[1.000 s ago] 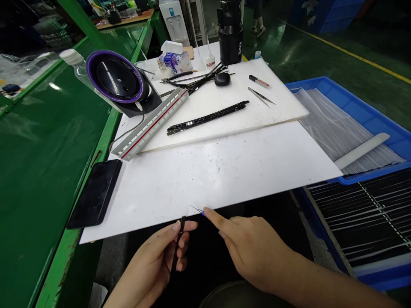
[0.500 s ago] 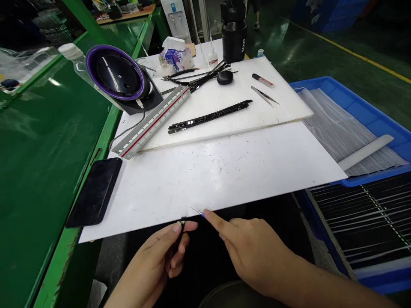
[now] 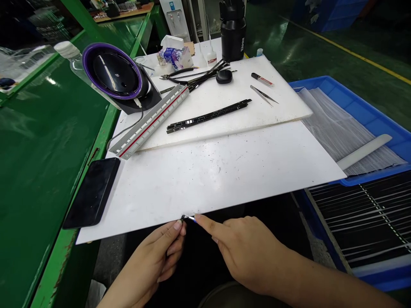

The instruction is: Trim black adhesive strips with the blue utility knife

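My left hand (image 3: 162,246) pinches a small black piece (image 3: 183,217) between thumb and fingers, just at the front edge of the white board (image 3: 205,179); most of the piece is hidden in the fingers. My right hand (image 3: 253,248) is closed around a thin pointed tool (image 3: 190,218) with a blue part, its index finger stretched along it. The tool's metal tip meets the black piece, or nearly so; its handle is hidden in the palm. Beyond the hands, a bundle of black strips (image 3: 208,116) lies on a white foam slab (image 3: 224,130).
On the slab lie metal tweezers (image 3: 263,95), a small knife-like tool (image 3: 261,79), a black oval case (image 3: 224,77) and pliers (image 3: 176,75). A grey scale ruler (image 3: 150,122), phone (image 3: 92,192) and purple-rimmed fan (image 3: 112,72) are leftward. A blue crate (image 3: 356,182) stands right.
My right hand has moved left, bringing the tool's tip to the black piece. The left hand's fingers have curled closer around the piece. The view has shifted slightly.
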Demonstrator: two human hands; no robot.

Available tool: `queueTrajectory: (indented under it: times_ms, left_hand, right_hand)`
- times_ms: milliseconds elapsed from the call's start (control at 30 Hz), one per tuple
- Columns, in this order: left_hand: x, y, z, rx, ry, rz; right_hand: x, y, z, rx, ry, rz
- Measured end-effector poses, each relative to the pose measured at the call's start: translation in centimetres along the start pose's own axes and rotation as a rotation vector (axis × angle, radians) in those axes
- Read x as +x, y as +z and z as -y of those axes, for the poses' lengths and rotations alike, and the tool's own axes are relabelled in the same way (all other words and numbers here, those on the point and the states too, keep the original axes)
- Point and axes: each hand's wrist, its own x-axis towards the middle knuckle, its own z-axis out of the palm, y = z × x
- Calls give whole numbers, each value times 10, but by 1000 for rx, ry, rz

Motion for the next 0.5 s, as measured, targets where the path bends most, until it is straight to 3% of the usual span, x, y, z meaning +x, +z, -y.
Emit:
queueTrajectory:
  times_ms: [500]
  left_hand:
    - [0, 3, -2, 29, 3, 6]
  right_hand:
    - [0, -5, 0, -145, -41, 3]
